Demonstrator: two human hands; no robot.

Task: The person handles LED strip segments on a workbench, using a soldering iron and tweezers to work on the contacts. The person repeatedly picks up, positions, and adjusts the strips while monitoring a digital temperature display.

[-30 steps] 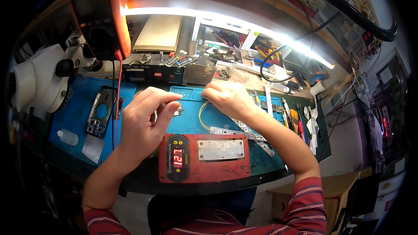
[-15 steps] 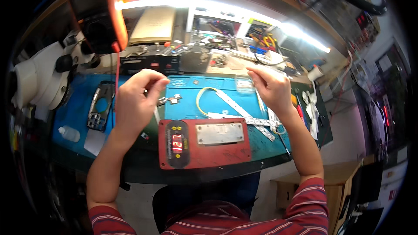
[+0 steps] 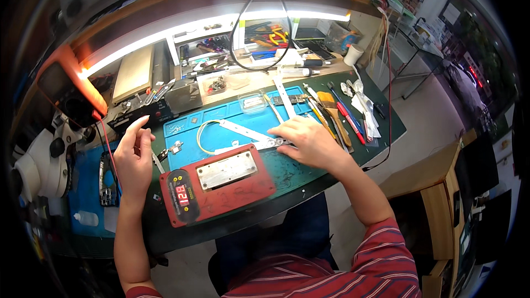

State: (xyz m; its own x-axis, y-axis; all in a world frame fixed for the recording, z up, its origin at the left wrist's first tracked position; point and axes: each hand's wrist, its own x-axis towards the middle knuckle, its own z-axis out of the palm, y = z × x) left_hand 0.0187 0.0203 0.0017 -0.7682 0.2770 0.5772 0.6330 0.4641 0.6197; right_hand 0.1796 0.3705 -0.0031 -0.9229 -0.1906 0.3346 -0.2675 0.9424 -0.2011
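Note:
My right hand (image 3: 310, 142) is low over the blue mat (image 3: 185, 157), thumb and fingers closed around white LED strips (image 3: 243, 131) where they cross. The palm hides part of the strips. One strip sticks up past the hand toward the back, and a pale looped cable (image 3: 200, 135) joins the left end. My left hand (image 3: 136, 157) is raised left of the mat, its index finger stretched out and the others loosely bent, with nothing visible in it. Between the hands, nearer me, lies a red hot plate (image 3: 226, 193) with a lit red display and a metal heating plate.
Right of the strips lie a brush (image 3: 329, 102), pens, tweezers and crumpled white tissue (image 3: 361, 107). A clear box (image 3: 253, 104) is at the mat's back. On the left are an orange multimeter (image 3: 72, 88), a white microscope (image 3: 41, 157), a phone frame (image 3: 109, 179) and a small bottle (image 3: 85, 218).
My view has turned to the right. My right hand has come down from above the mat onto the LED strips. My left hand's pinch has loosened, its index finger now extended.

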